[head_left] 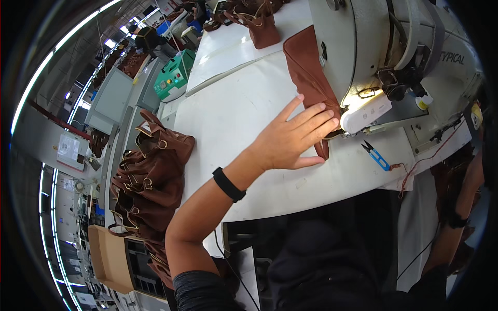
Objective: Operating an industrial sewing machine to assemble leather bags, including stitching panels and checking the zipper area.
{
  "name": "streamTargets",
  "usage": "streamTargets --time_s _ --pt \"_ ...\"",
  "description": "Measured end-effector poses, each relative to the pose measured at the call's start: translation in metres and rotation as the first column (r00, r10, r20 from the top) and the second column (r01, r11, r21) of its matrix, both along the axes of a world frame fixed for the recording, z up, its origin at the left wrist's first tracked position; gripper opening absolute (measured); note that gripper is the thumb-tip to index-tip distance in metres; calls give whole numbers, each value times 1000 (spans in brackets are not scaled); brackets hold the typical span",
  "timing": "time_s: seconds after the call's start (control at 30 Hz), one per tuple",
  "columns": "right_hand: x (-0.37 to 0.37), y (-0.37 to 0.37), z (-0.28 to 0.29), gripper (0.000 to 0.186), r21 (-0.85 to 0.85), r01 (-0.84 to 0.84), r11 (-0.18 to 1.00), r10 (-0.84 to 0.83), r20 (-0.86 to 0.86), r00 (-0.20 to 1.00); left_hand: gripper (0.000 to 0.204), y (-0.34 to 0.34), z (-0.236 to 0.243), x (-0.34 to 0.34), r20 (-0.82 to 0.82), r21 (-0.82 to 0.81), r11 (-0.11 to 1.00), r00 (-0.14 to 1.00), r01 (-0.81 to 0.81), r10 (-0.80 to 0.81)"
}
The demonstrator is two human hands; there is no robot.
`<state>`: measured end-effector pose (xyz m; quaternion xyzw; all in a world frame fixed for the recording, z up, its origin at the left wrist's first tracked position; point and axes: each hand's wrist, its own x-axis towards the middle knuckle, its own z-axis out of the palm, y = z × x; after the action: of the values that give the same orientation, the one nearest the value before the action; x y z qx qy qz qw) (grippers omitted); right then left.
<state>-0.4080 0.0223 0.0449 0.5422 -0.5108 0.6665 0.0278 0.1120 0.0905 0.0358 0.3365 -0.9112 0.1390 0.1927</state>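
Observation:
My left hand lies spread over a brown leather piece, with the fingertips beside the lit sewing area of a large sewing machine. What looks like a zip edge shows just past the fingers, and the fingers cover part of the leather. Under the lamp, a white rounded attachment hides the needle. At the far right edge, my right hand is raised beyond the machine bed; it is dark and cut off, so its fingers do not show. Blue thread snips rest on the table near the machine.
Several brown leather bags are heaped along the table's left side, above an open cardboard box. More bags stand at the far end. A green control box sits at the back left. Reddish thread trails from the snips.

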Motion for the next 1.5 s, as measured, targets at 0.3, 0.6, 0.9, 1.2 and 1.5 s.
streamTargets --time_s 0.3,0.6,0.9,1.2,1.5 --pt "214 70 -65 16 377 -673 636 692 106 714 37 -34 -12 19 128 -265 964 991 -1 36" --pt "251 57 -56 26 272 -841 468 656 532 536 33 -15 0 2 95 -92 996 995 -5 14" --pt "268 31 -29 26 283 -934 220 633 687 357 29 30 6 -35 237 -330 938 952 -108 193" --pt "269 37 -11 23 238 -928 286 684 628 372 35 36 14 -37 257 -217 969 951 -117 172" --pt "271 26 -33 17 419 -809 412 733 375 568 26 57 4 -76 204 -310 918 925 -249 320"
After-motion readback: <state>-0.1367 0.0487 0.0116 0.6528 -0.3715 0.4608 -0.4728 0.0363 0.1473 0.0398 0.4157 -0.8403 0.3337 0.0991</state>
